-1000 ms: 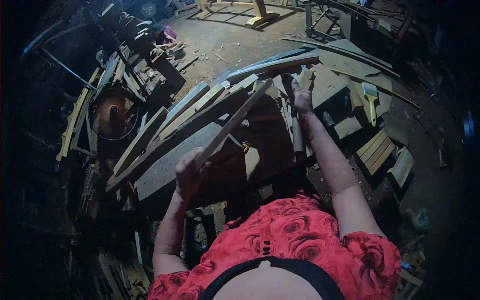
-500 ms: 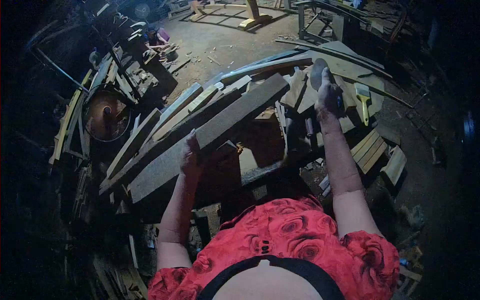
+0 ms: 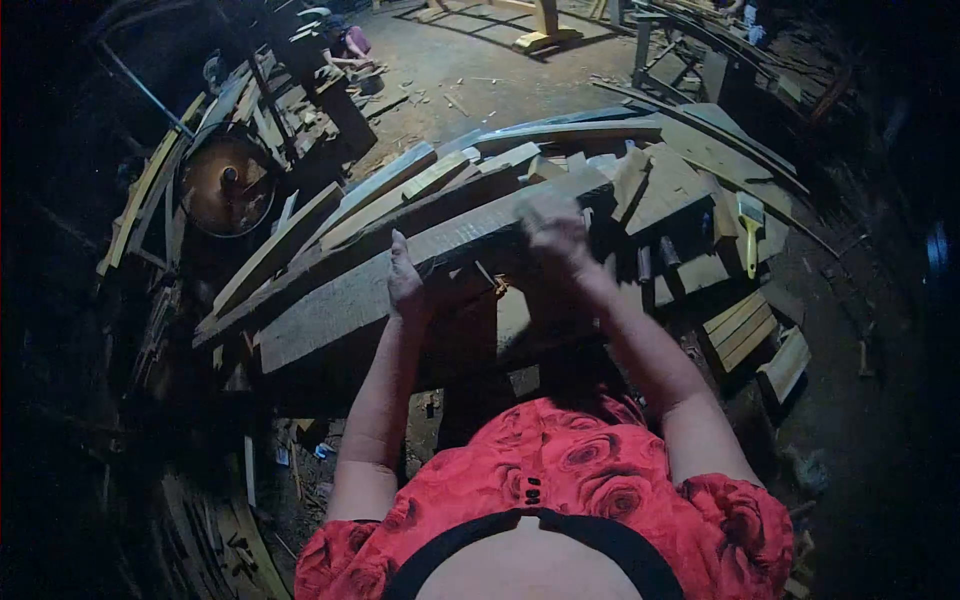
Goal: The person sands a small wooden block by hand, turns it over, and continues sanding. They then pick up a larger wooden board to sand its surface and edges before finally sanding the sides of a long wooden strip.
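A long, thick wooden beam (image 3: pixel 325 320) lies slantwise in front of me, its upper face lit. My left hand (image 3: pixel 405 280) grips its near edge, thumb up against the wood and the other fingers hidden. Over the beam's right part is my right hand (image 3: pixel 560 243), closed round a flat, dark oval piece (image 3: pixel 540 208) pressed close to the upper face. Motion smears this hand and the piece, whose kind I cannot tell. Pale marks show on the beam between the hands.
Several planks (image 3: pixel 385 190) lie behind the beam. A paintbrush (image 3: pixel 751 232) with a yellow handle rests on a board at right. Short wood blocks (image 3: pixel 742 328) are at lower right. A round metal container (image 3: pixel 228 185) stands at left. Another person (image 3: pixel 350 48) crouches at the back.
My right hand has moved left and down from beyond the beam's right end onto its upper face, carrying the oval piece. My left hand stays on the beam. The view has shifted slightly.
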The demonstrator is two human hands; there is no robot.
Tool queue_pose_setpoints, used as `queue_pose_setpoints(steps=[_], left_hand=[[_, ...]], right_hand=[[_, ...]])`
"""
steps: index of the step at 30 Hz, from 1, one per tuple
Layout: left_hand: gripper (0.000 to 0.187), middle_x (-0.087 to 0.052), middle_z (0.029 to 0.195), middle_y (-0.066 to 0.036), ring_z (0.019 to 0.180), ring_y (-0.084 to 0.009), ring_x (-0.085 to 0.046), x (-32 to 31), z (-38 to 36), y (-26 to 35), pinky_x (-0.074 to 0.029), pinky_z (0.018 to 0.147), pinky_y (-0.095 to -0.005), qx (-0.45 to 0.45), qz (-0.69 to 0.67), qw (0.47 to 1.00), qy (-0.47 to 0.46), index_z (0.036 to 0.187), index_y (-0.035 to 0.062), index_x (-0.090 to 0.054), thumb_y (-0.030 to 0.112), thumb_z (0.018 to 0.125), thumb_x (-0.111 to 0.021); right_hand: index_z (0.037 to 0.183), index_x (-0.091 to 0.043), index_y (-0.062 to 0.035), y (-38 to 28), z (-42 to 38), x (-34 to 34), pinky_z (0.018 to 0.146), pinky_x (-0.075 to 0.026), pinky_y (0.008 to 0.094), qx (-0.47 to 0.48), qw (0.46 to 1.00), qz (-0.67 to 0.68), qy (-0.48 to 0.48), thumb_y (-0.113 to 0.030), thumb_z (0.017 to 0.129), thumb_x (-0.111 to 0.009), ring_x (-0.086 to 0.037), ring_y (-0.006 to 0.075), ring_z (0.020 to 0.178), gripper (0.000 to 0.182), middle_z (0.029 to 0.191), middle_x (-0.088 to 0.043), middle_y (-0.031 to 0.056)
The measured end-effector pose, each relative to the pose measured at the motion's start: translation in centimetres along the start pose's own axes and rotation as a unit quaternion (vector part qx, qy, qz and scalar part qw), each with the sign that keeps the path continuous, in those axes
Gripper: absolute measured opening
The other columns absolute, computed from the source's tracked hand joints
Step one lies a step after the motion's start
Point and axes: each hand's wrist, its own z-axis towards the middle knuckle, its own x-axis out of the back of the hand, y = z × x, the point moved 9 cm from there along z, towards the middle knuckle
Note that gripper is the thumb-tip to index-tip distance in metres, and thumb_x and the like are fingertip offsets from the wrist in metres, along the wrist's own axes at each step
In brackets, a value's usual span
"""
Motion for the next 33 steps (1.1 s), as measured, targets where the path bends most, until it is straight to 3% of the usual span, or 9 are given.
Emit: queue_pose_setpoints(steps=[5,7,14,18,21,23,28,30,33], left_hand=[[0.062,-0.060,0.102,-0.013,0.089,-0.0240,-0.061,0.8,-0.3,-0.8,-0.051,0.076,-0.0320,0.030,0.019,0.999,0.024,0.115,-0.0004,-0.051,0.054,0.091,-0.035],[0.063,-0.060,0.101,-0.014,0.087,-0.0233,-0.061,1.2,-0.5,-0.8,-0.051,0.075,-0.0310,0.050,0.036,0.998,0.024,0.116,-0.0020,-0.050,0.054,0.092,-0.033],[0.061,-0.059,0.106,-0.015,0.095,-0.0251,-0.058,3.6,-0.1,0.5,-0.048,0.082,-0.0350,-0.135,0.215,0.962,0.099,0.116,-0.0017,-0.050,0.052,0.092,-0.036],[0.062,-0.058,0.106,-0.017,0.093,-0.0253,-0.059,1.3,-1.7,3.7,-0.050,0.079,-0.0358,-0.312,0.482,0.814,0.089,0.118,-0.0040,-0.048,0.051,0.092,-0.035],[0.065,-0.056,0.111,-0.021,0.096,-0.0286,-0.059,3.9,-0.1,-0.7,-0.049,0.082,-0.0369,-0.012,0.113,0.990,0.081,0.124,-0.0072,-0.040,0.048,0.090,-0.046],[0.072,-0.053,0.114,-0.027,0.099,-0.0348,-0.058,0.5,-3.7,2.8,-0.048,0.084,-0.0384,-0.468,0.616,0.625,0.100,0.128,-0.0086,-0.031,0.042,0.085,-0.057],[0.072,-0.051,0.116,-0.030,0.100,-0.0427,-0.056,1.4,-3.4,1.6,-0.047,0.086,-0.0431,-0.527,0.711,0.446,0.133,0.128,-0.0074,-0.027,0.043,0.085,-0.056],[0.060,-0.057,0.109,-0.021,0.094,-0.0339,-0.059,3.3,-0.4,2.4,-0.048,0.082,-0.0402,-0.305,0.487,0.815,0.076,0.119,-0.0035,-0.042,0.049,0.089,-0.044],[0.057,-0.060,0.103,-0.014,0.088,-0.0264,-0.060,4.6,1.0,0.2,-0.049,0.078,-0.0371,-0.135,0.282,0.948,0.065,0.111,-0.0011,-0.052,0.051,0.091,-0.038]], right_hand=[[0.098,-0.062,-0.0051,-10.6,-1.4,-0.1,0.093,-0.041,0.0382,0.158,0.961,0.145,0.173,-0.022,0.080,-0.058,-0.055,0.0336,0.105,0.025,0.102,-0.061,0.0158],[0.091,-0.061,-0.0073,-10.7,-1.8,1.3,0.072,-0.049,0.0412,0.221,0.929,0.162,0.249,-0.018,0.071,-0.061,-0.061,0.0320,0.083,0.023,0.089,-0.062,0.0126],[0.104,-0.062,-0.0068,15.8,1.8,-4.2,0.084,-0.046,0.0410,-0.165,0.980,0.105,0.035,-0.036,0.088,-0.050,-0.059,0.0310,0.096,0.035,0.101,-0.062,0.0173],[0.098,-0.064,-0.0081,13.5,2.6,-5.1,0.080,-0.047,0.0408,-0.150,0.986,0.040,0.059,-0.031,0.089,-0.049,-0.060,0.0317,0.092,0.030,0.096,-0.064,0.0140],[0.092,-0.064,-0.0077,0.7,2.3,-3.5,0.076,-0.047,0.0392,0.085,0.927,0.305,0.202,-0.026,0.088,-0.049,-0.059,0.0322,0.090,0.025,0.095,-0.063,0.0133],[0.100,-0.063,-0.0087,-7.3,2.5,-3.4,0.087,-0.044,0.0376,0.057,0.972,0.220,0.056,-0.029,0.086,-0.052,-0.057,0.0289,0.100,0.027,0.104,-0.062,0.0117],[0.109,-0.060,-0.0094,-10.4,0.9,-2.3,0.095,-0.040,0.0375,0.154,0.963,0.195,0.103,-0.034,0.086,-0.054,-0.054,0.0287,0.109,0.034,0.114,-0.060,0.0115],[0.099,-0.064,-0.0109,-4.5,2.2,-4.4,0.088,-0.044,0.0351,0.068,0.959,0.275,0.031,-0.034,0.087,-0.053,-0.057,0.0238,0.105,0.028,0.111,-0.061,0.0097],[0.099,-0.062,-0.0079,7.9,2.1,-3.5,0.077,-0.047,0.0399,-0.058,0.964,0.242,0.092,-0.034,0.087,-0.051,-0.059,0.0319,0.090,0.031,0.094,-0.062,0.0156]])
